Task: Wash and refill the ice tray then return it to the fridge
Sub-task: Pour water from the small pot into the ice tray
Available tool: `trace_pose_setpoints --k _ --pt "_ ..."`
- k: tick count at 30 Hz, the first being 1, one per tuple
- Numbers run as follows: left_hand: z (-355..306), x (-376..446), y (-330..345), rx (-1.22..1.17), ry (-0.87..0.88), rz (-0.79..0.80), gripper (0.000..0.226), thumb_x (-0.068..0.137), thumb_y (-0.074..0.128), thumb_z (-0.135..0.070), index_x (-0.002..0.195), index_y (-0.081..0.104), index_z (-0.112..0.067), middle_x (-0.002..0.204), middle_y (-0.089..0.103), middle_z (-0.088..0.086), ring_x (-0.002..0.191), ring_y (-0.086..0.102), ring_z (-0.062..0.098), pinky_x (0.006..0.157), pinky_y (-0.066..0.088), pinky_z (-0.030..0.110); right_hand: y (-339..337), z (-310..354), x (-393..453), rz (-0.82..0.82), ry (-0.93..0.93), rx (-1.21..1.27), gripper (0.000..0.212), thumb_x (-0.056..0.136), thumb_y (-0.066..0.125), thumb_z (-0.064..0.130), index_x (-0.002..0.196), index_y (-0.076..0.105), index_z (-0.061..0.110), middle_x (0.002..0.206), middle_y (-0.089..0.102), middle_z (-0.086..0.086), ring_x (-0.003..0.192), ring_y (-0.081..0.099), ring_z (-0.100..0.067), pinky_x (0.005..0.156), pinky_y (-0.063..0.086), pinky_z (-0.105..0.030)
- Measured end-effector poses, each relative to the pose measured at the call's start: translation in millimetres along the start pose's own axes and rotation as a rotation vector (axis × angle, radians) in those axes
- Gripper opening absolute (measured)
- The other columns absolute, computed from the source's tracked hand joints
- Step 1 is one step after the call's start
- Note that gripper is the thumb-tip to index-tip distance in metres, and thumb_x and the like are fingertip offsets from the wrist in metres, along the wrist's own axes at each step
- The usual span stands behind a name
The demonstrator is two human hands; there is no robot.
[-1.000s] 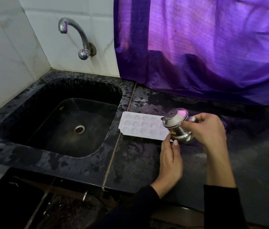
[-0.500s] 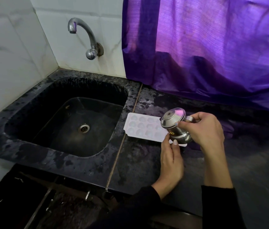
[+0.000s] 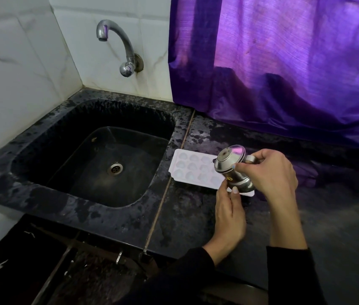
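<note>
The right hand [image 3: 271, 172] is clamped around a small steel jug [image 3: 233, 168], its fingers wrapped over the handle side and the thumb pressed on the jug's near face. The jug is tipped toward the sink side, its lidded top facing up and left, and it hangs over the right end of the ice tray. The left hand [image 3: 229, 214] comes up from below with its fingers together and nearly straight; the fingertips touch the near edge of the tray just under the jug, pinning it rather than gripping it. Both wrists end in dark sleeves.

From where I stand, the biggest thing is the purple curtain [image 3: 284, 62], hanging across the back right and bunching down onto the desk [image 3: 196, 216], which is dark, mottled stone with wet patches. To the left, the black sink [image 3: 42, 172] is sunk into the same stone, with a round metal drain [image 3: 115, 168] at the bottom. White marbled tiles [image 3: 19, 62] cover the wall behind and beside it, and a curved chrome tap [image 3: 119, 47] juts out from them above the basin.

The white ice tray [image 3: 191, 170] lies flat on the desk just right of the sink's rim, beside a thin seam in the stone. Its rounded pockets face up; I cannot tell whether there is water in them.
</note>
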State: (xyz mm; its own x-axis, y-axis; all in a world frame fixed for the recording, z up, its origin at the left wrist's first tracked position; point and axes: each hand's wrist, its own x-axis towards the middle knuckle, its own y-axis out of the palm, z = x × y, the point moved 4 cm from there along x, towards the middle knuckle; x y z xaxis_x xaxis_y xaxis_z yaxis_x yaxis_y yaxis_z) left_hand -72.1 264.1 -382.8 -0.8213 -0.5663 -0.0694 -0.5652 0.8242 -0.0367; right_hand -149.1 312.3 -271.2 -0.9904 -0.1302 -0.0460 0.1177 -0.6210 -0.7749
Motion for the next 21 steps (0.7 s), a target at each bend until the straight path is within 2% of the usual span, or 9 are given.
trace_pose_setpoints --k 3,6,11,14,17,21 --pt "1.9 0.8 0.7 0.016 0.001 -0.004 0.042 0.103 0.03 -0.026 0.145 0.032 -0.021 0.142 0.041 -0.008 0.113 0.034 -0.023 0.087 0.023 -0.008 -0.1 -1.0 -0.3 -0.002 0.01 0.001 0.024 0.07 0.077 0.04 0.082 0.062 0.026 0.087 0.066 0.003 0.086 0.057 -0.022 0.072 0.037 -0.031" --pt "3.3 1.3 2.1 0.019 -0.005 -0.017 0.043 0.103 0.029 -0.028 0.145 0.032 -0.02 0.144 0.041 -0.006 0.125 0.039 -0.005 0.093 0.024 -0.004 0.2 -1.2 -0.3 -0.006 0.014 0.002 0.024 0.07 0.078 0.04 0.08 0.062 0.025 0.087 0.067 0.002 0.085 0.058 -0.021 0.071 0.036 -0.03" --pt "4.4 1.7 4.5 -0.022 -0.018 -0.027 0.043 0.103 0.03 -0.031 0.145 0.033 -0.022 0.143 0.043 -0.004 0.129 0.04 0.004 0.109 0.031 0.023 -2.2 -1.9 -2.0 -0.008 0.014 0.002 0.024 0.07 0.078 0.04 0.078 0.061 0.024 0.083 0.065 0.003 0.082 0.055 -0.02 0.07 0.035 -0.029" --pt "8.2 2.2 5.0 -0.024 -0.026 -0.038 0.043 0.102 0.03 -0.033 0.144 0.035 -0.022 0.141 0.045 -0.003 0.129 0.042 0.007 0.11 0.034 0.034 -3.4 -2.8 -3.4 -0.012 0.005 0.013 0.023 0.07 0.078 0.038 0.077 0.061 0.024 0.08 0.063 0.003 0.08 0.054 -0.02 0.07 0.034 -0.028" --pt "11.6 0.3 4.7 -0.032 -0.037 -0.036 0.043 0.102 0.03 -0.036 0.143 0.034 -0.025 0.14 0.045 -0.005 0.128 0.044 0.007 0.109 0.036 0.037 -3.4 -4.3 -4.3 -0.012 0.003 0.021 0.023 0.07 0.078 0.039 0.074 0.06 0.025 0.079 0.063 0.005 0.08 0.055 -0.02 0.069 0.035 -0.029" --pt "11.8 -2.5 2.8 -0.047 -0.021 -0.042 0.043 0.102 0.031 -0.034 0.144 0.033 -0.025 0.141 0.042 -0.007 0.127 0.043 0.003 0.11 0.036 0.032 -2.3 -9.7 -2.3 0.011 0.027 0.063 0.026 0.068 0.079 0.042 0.071 0.06 0.024 0.075 0.064 0.007 0.08 0.061 -0.019 0.069 0.042 -0.032"
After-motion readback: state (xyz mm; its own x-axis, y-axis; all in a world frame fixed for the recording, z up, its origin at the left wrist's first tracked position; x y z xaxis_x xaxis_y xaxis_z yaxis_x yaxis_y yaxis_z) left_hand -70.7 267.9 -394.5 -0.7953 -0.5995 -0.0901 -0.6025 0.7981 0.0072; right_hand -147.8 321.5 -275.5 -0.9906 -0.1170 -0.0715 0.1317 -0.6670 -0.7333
